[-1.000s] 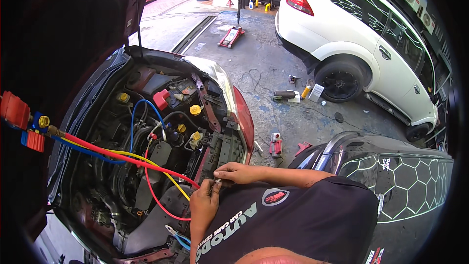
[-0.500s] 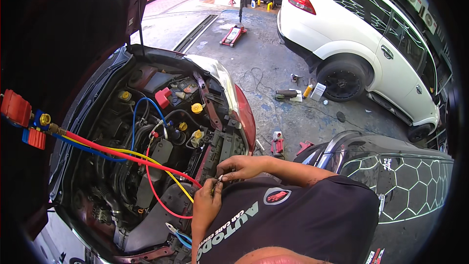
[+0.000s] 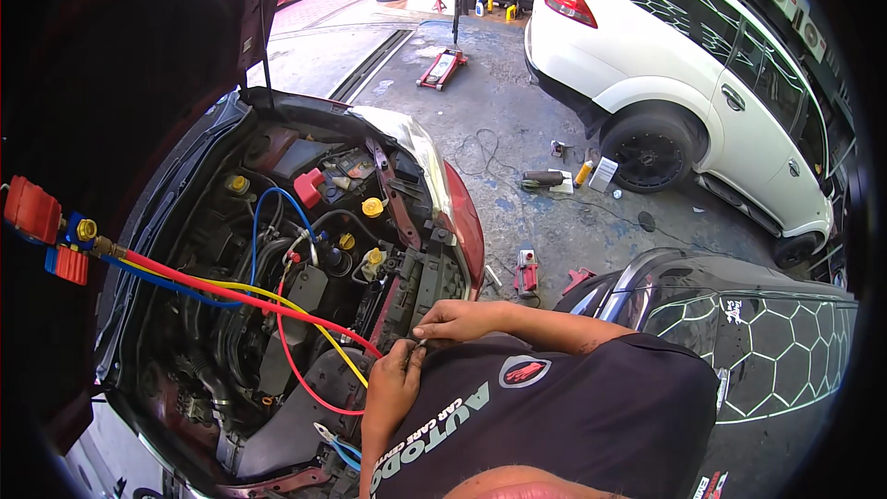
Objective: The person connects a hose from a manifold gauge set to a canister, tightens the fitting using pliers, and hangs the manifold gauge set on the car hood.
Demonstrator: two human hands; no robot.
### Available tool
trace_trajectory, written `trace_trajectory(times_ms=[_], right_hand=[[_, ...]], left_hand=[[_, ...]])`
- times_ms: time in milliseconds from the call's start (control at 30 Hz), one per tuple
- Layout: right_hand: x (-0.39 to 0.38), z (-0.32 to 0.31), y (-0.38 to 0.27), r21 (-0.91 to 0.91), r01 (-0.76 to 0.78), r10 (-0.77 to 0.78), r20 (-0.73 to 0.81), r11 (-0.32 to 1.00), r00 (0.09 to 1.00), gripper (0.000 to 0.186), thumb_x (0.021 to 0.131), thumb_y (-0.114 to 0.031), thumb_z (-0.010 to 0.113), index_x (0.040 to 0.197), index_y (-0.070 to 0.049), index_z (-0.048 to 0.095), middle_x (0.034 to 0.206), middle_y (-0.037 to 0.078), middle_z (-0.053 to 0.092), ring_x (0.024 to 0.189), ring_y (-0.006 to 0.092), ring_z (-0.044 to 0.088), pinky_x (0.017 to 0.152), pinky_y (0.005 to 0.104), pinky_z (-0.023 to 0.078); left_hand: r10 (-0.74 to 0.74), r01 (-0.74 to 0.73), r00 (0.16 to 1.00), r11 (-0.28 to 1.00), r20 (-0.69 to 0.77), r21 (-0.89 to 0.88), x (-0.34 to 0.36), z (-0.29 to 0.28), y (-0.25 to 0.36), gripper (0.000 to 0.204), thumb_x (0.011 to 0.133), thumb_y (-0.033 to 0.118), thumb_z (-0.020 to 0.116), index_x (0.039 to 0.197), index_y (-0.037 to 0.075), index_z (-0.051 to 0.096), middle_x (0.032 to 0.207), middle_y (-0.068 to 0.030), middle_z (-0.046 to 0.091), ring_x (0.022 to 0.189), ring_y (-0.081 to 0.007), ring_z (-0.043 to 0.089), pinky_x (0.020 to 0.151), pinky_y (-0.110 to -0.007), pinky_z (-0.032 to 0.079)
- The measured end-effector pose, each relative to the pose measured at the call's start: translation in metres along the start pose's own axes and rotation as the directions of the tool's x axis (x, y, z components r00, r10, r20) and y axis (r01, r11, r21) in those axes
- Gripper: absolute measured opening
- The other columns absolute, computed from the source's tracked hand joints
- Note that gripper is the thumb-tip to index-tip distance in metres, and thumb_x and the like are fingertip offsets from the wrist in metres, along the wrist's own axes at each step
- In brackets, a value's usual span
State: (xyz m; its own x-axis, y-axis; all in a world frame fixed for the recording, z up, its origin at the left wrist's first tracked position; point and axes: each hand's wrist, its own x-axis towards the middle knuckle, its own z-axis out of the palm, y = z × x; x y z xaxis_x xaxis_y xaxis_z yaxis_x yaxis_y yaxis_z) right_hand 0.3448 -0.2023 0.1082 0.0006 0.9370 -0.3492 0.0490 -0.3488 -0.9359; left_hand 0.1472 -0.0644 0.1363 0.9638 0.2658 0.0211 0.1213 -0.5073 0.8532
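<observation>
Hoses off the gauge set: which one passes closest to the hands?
The red hose; it ends beside the left hand, while yellow and blue stay farther off.

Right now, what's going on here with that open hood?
A person leans over the open engine bay of a car. Both hands meet at its front edge: the right hand and left hand pinch a small metal part between their fingers. Red, yellow and blue hoses run from a manifold gauge set into the bay.

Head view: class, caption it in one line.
Both hands, left hand and right hand, pinch a small metal part beside the engine bay.
</observation>
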Motion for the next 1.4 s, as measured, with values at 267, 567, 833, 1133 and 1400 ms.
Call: trace_trajectory(times_ms=[267,567,833,1133,1400], right_hand=[[0.003,-0.003,0.01,-0.067,0.457,-0.461,-0.061,0.887,0.886,0.033,0.11,-0.034,0.066,0.107,-0.001,0.065,0.09,-0.001,0.066,0.082,0.007,0.059,0.073,0.0266,0.05],[0.012,-0.001,0.006,0.097,0.032,-0.03,-0.028,0.995,0.999,0.033,0.108,-0.034,0.069,0.109,-0.001,0.067,0.093,0.001,0.067,0.086,0.0082,0.061,0.079,0.0288,0.052],[0.022,0.0,0.005,0.173,0.441,-0.427,-0.109,0.881,0.897,0.019,0.098,-0.009,0.08,0.11,0.0,0.067,0.1,-0.001,0.069,0.096,0.0075,0.064,0.089,0.0284,0.054],[0.027,-0.001,0.006,0.112,0.006,-0.005,-0.011,0.994,1.0,0.036,0.112,-0.039,0.063,0.111,-0.003,0.066,0.097,-0.001,0.067,0.088,0.0055,0.058,0.076,0.0285,0.05],[0.028,-0.007,0.007,0.144,0.414,-0.41,-0.055,0.899,0.91,0.025,0.101,-0.017,0.079,0.115,-0.001,0.066,0.101,-0.001,0.068,0.092,0.0069,0.061,0.084,0.0283,0.053]], left_hand=[[-0.045,0.045,0.999,0.999,0.004,-0.026,0.0,-0.001,-0.004,0.023,0.11,0.02,0.061,0.11,-0.002,0.063,0.087,-0.0236,0.069,0.078,-0.0397,0.07,0.071,-0.044,0.052],[-0.053,0.052,0.998,0.998,-0.038,-0.034,0.003,-0.001,-0.007,0.024,0.11,0.022,0.061,0.108,-0.002,0.063,0.079,-0.02,0.066,0.069,-0.0342,0.065,0.067,-0.043,0.05],[-0.1,0.097,0.992,0.994,-0.078,-0.045,0.004,-0.001,-0.01,0.024,0.111,0.021,0.06,0.105,-0.002,0.063,0.074,-0.0155,0.063,0.064,-0.0262,0.06,0.062,-0.039,0.046],[-0.144,0.143,0.983,0.99,-0.111,-0.02,0.005,-0.002,-0.006,0.024,0.109,0.022,0.062,0.104,-0.001,0.065,0.075,-0.0228,0.066,0.069,-0.0407,0.067,0.065,-0.046,0.05],[-0.186,0.185,0.976,0.983,-0.114,-0.023,0.006,-0.004,-0.005,0.026,0.109,0.024,0.063,0.103,-0.002,0.065,0.081,-0.0242,0.069,0.075,-0.0424,0.07,0.069,-0.047,0.052]])
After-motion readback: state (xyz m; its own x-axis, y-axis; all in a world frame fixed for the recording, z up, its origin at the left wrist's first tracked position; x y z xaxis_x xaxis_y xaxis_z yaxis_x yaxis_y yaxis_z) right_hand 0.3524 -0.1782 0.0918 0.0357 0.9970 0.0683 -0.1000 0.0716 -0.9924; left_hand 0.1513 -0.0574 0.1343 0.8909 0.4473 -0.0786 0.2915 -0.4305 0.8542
